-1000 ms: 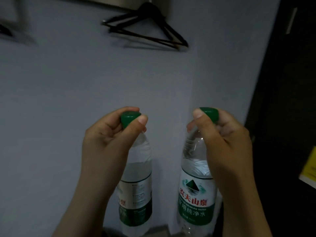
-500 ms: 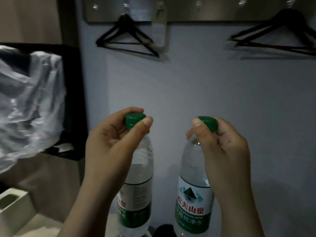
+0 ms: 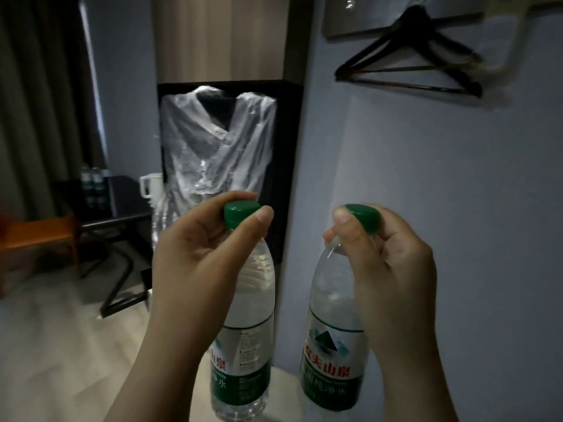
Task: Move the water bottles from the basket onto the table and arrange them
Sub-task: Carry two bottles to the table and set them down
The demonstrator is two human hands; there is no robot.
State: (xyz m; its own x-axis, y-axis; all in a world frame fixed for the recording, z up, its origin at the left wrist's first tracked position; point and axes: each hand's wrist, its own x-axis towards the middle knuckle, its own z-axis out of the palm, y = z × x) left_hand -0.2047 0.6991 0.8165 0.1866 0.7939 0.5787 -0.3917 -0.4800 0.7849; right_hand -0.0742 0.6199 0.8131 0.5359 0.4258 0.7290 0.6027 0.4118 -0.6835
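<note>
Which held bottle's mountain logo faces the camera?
The clear green-capped water bottle in the right hand; the bottle in the left hand shows fine print.

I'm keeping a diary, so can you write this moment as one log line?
left hand: pinches left bottle by cap | right hand: pinches right bottle by cap | both: upright, apart

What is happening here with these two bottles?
A person holds two water bottles up by their green caps, one in each hand. The left hand grips the cap of the left bottle, and the right hand grips the cap of the right bottle. Far back on the left, a dark table has other bottles on it. No basket is in view.
</note>
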